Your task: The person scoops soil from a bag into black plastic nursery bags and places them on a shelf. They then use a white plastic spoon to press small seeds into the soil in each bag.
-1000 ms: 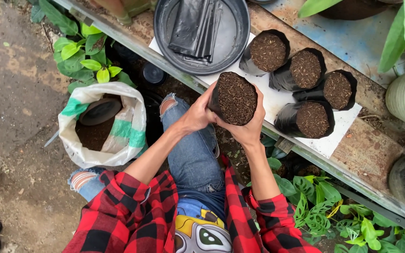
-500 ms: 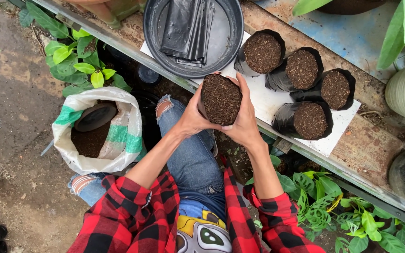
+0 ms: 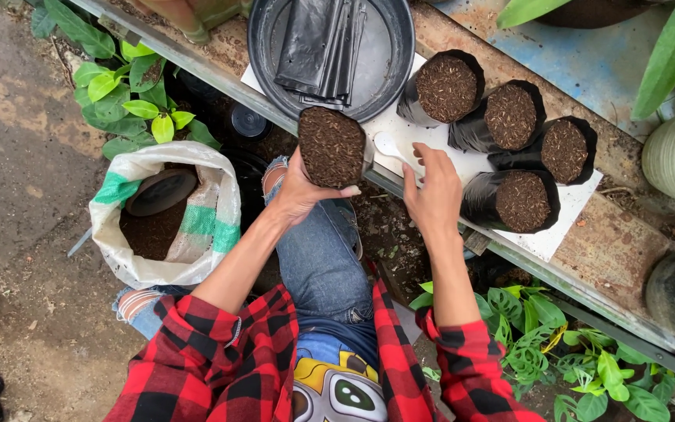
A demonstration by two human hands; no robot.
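Bag (image 3: 331, 146) of dark potting mix sits in the left hand (image 3: 300, 190), fingers wrapped around its lower body, thumb across the near side. Mouth faces up at the camera, so its long axis runs roughly vertical, tilted a little toward the person. It hangs off the bench's near edge, above the knee, just beside the round black tray (image 3: 384, 74) holding flat empty bags (image 3: 320, 48).

Right hand (image 3: 433, 195) is apart from the bag, to its right, fingers loosely curled over the white board (image 3: 462, 168). A small white spoon-like piece (image 3: 390, 146) lies at its fingertips; can't tell whether it's pinched or only touched (handle end hidden by the fingers).

Four filled bags stand on the board: three in a row (image 3: 447, 87) (image 3: 511, 116) (image 3: 563, 150), one in front (image 3: 520, 200). Bare board is left of the front bag and below the first of the row, straight ahead of the right hand and right of the held bag. Left hand already has the bag; right is nearer that gap.

Edges: metal bench rail (image 3: 220, 78) runs diagonally under the held bag, tray rim close on its far side. Soil sack (image 3: 167, 211) sits well to the left on the ground, clear of both arms.
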